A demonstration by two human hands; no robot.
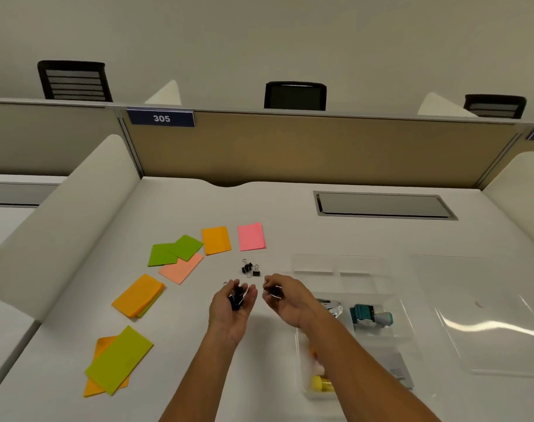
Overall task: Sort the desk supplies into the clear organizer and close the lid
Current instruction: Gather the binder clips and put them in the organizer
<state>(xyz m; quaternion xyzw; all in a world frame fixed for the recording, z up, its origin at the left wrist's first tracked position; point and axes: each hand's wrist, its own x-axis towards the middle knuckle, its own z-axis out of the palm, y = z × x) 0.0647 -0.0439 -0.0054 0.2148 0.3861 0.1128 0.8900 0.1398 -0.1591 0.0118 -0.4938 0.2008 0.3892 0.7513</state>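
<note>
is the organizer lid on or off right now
Off. The clear lid lies flat on the desk to the right of the clear organizer, whose compartments are open on top.

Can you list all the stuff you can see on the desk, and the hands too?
Sticky note pads: about nine, pink, orange, green and peach, spread over the desk's left and middle.
Binder clips: a few, black, loose on the desk just beyond the hands.
Organizer: one, clear, right of the hands.
Tape dispenser: one, teal, inside the organizer.
Lid: one, clear, lying flat at far right.
Chairs: three, black, behind the divider.
Sign: one, blue, reads 305.
Left hand: cupped, holding black clips.
Right hand: pinching clips.
</note>
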